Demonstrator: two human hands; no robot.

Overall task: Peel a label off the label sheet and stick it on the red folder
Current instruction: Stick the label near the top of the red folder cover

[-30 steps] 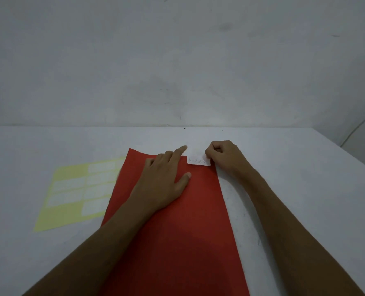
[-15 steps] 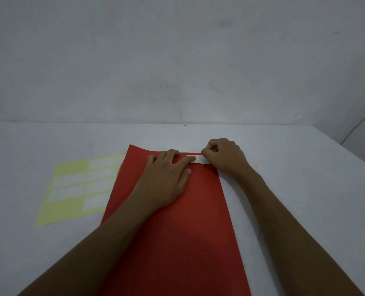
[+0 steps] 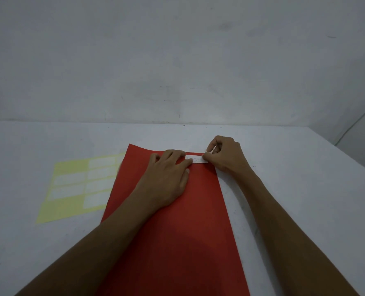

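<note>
The red folder [image 3: 183, 231] lies flat on the white table, running from the near edge to mid-table. A small white label [image 3: 197, 159] with faint writing lies at the folder's far right corner. My left hand [image 3: 168, 178] rests palm-down on the folder, its fingertips pressing the label's left end. My right hand [image 3: 225, 155] is curled at the corner, thumb and forefinger pinching the label's right end. The yellow label sheet [image 3: 74, 184] with several white labels lies to the left, its right edge tucked under the folder.
The white table [image 3: 294, 189] meets a grey wall [image 3: 177, 60] at the back. Its right edge runs diagonally at the far right. A thin cable [image 3: 356, 122] hangs past that edge.
The label has come down flat onto the folder's corner. My left fingers slid right onto its left end, and my right hand shifted slightly while keeping its pinch.
</note>
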